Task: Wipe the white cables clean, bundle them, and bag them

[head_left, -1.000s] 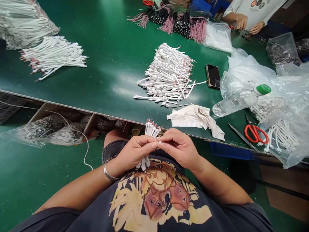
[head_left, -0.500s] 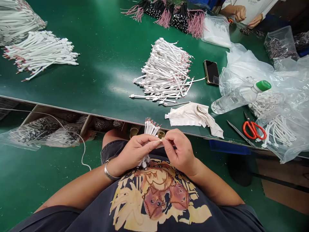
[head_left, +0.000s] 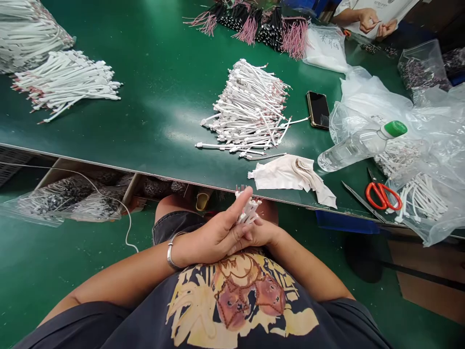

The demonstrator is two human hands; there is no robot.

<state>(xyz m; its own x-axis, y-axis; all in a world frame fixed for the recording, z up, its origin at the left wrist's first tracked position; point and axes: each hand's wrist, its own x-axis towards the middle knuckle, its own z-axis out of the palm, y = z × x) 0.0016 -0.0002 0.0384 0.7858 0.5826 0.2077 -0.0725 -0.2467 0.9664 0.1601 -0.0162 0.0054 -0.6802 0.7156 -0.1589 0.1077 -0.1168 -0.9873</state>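
Observation:
A bundle of short white cables [head_left: 249, 208] with reddish wire ends stands upright between my hands, above my lap and close to the table edge. My left hand [head_left: 216, 235] presses against the bundle's left side, its thumb raised along the cables. On the other side my right hand [head_left: 267, 232] is wrapped round the bundle, with its fingers mostly hidden behind my left hand. The lower part of the bundle is hidden too. Ahead on the green table lies a large pile of similar white cables [head_left: 250, 106].
A cloth [head_left: 294, 174], a phone [head_left: 318, 109], a water bottle [head_left: 359, 145] and red-handled scissors [head_left: 381, 194] lie to the right, by plastic bags [head_left: 428, 121]. Another cable pile [head_left: 69, 80] is at left. A co-worker's hands [head_left: 376, 23] are across the table.
My fingertips were pinched together beside the bundle; now both palms close around it. The bundle has shifted right, and my right hand has gone lower behind my left.

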